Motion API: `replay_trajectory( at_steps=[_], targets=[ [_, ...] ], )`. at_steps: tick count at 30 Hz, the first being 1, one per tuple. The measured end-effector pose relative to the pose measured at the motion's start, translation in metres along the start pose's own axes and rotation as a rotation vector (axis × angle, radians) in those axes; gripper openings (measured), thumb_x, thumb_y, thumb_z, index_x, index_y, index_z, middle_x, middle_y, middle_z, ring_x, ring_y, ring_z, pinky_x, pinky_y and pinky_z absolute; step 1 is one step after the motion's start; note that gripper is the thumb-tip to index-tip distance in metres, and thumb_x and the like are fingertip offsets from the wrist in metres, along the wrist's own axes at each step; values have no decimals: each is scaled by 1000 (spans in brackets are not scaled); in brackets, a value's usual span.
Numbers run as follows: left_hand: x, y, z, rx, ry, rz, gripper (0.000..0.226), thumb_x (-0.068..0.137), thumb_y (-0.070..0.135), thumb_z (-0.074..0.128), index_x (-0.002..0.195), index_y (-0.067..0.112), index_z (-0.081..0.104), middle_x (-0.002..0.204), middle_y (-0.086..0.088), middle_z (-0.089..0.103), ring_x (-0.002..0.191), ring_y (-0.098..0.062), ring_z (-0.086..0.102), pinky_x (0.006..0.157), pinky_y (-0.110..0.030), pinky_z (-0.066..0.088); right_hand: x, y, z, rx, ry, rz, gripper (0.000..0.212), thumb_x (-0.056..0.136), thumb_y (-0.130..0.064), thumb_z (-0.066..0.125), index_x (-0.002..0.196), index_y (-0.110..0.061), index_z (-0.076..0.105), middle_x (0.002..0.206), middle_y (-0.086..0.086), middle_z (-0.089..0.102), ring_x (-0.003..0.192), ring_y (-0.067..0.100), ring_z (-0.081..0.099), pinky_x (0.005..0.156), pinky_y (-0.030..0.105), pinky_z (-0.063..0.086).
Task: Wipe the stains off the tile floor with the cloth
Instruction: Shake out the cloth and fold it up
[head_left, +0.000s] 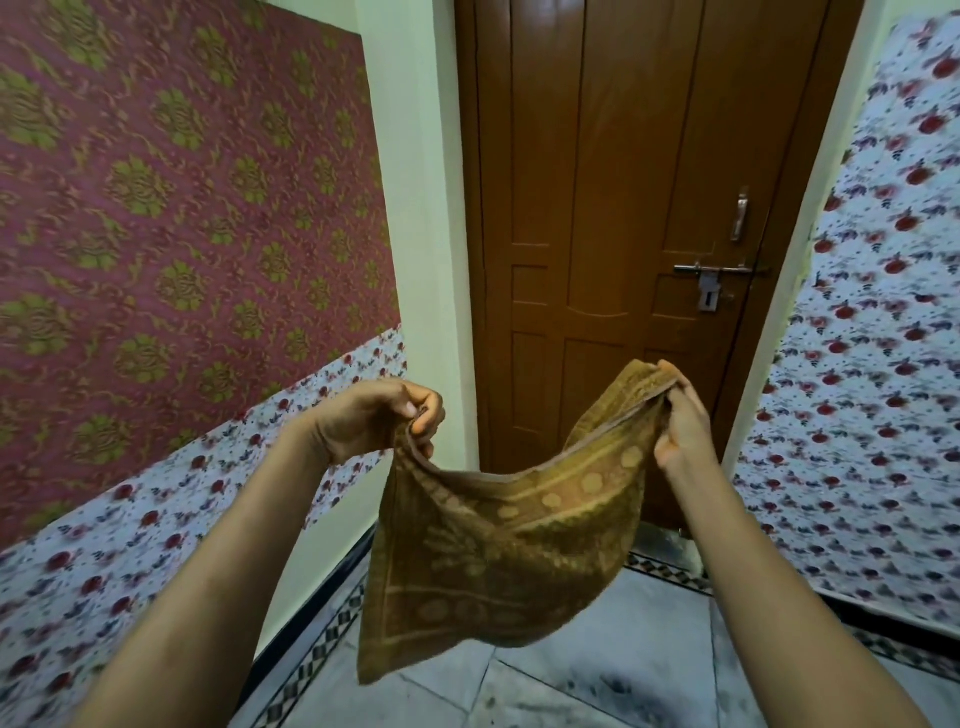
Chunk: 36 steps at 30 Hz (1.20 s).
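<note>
The left hand pinches one top corner of the cloth; the right hand pinches the other. The cloth sags between both grips and hangs below them, above the stained floor, before the door.

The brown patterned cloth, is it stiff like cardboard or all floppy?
Probably floppy: the brown patterned cloth sags in a curve between the left hand and right hand, which pinch its top corners. It likely feels light, since fingertips alone hold it up. Its towel-like weave looks unlikely to slip.
</note>
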<state>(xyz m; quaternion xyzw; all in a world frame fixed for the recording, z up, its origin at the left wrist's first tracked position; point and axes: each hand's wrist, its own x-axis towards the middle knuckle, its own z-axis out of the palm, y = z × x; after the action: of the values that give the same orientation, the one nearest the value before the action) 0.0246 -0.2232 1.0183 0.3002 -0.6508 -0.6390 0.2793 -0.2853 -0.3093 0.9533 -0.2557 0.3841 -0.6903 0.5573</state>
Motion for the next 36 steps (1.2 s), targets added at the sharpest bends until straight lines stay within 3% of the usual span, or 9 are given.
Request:
replay_trajectory(
  at_steps=[8, 10, 14, 18, 21, 23, 27, 31, 36],
  targets=[
    [20, 6, 16, 47, 112, -8, 11, 79, 18, 49, 77, 11, 57, 87, -9, 62, 79, -16, 59, 71, -27, 49, -8, 5, 17, 162, -220, 66, 32, 100, -17, 31, 91, -23, 60, 72, -4, 72, 71, 12, 67, 61, 24, 54],
    [18, 9, 11, -8, 189, 30, 14, 86, 18, 44, 82, 9, 54, 97, -16, 66, 91, -24, 64, 81, -33, 54, -2, -5, 19, 215, -146, 38, 33, 100, -20, 33, 87, -26, 63, 82, 0, 68, 80, 15, 62, 70, 30, 51],
    [18, 19, 0, -143, 613, 217, 25, 100, 16, 33, 85, 13, 52, 105, -21, 68, 105, -34, 63, 91, -44, 51, 16, -28, 16, 26, 266, -36, 24, 97, -10, 38, 96, -17, 61, 82, 0, 57, 82, 19, 57, 60, 27, 49],
    [37, 17, -11, -14, 869, -12, 30, 99, 20, 33, 80, 18, 56, 117, -29, 60, 107, -35, 60, 96, -50, 47, 21, -18, 13, -198, 398, 103, 30, 93, 0, 32, 102, -6, 60, 85, 8, 60, 78, 22, 56, 67, 30, 49],
    [42, 18, 1, 39, 717, -46, 29, 100, 18, 32, 80, 16, 53, 104, -25, 67, 100, -31, 66, 92, -42, 52, 9, -12, 13, -65, 243, 328, 31, 100, -8, 25, 84, -6, 52, 112, 9, 52, 98, 22, 54, 90, 37, 44],
    [34, 24, 14, -37, 436, 35, 25, 99, 16, 34, 83, 15, 53, 80, -12, 71, 80, -22, 70, 72, -28, 57, 6, -12, 6, 142, 118, 317, 35, 103, -18, 20, 101, -7, 53, 118, 13, 54, 113, 24, 51, 102, 39, 35],
    [7, 30, 33, -55, -153, -70, 8, 88, 16, 52, 88, 8, 54, 61, -1, 65, 52, -9, 62, 50, -15, 50, 8, -21, -6, 200, 131, 252, 32, 98, -22, 27, 84, -14, 54, 88, 10, 54, 79, 22, 53, 84, 39, 44],
    [6, 22, 37, 337, -92, -268, 13, 84, 16, 42, 86, 8, 52, 63, 11, 61, 58, -1, 58, 55, -12, 43, 15, -7, -4, 75, 122, 227, 32, 100, -25, 29, 93, -16, 59, 104, 8, 59, 81, 18, 55, 74, 32, 46],
    [10, 5, 30, 556, 137, -233, 16, 97, 17, 45, 92, 18, 60, 90, 3, 58, 90, -9, 56, 78, -20, 46, -5, 11, 17, -440, -248, 73, 22, 99, -20, 41, 90, -21, 60, 88, 5, 64, 80, 17, 61, 67, 26, 49]
  ],
)
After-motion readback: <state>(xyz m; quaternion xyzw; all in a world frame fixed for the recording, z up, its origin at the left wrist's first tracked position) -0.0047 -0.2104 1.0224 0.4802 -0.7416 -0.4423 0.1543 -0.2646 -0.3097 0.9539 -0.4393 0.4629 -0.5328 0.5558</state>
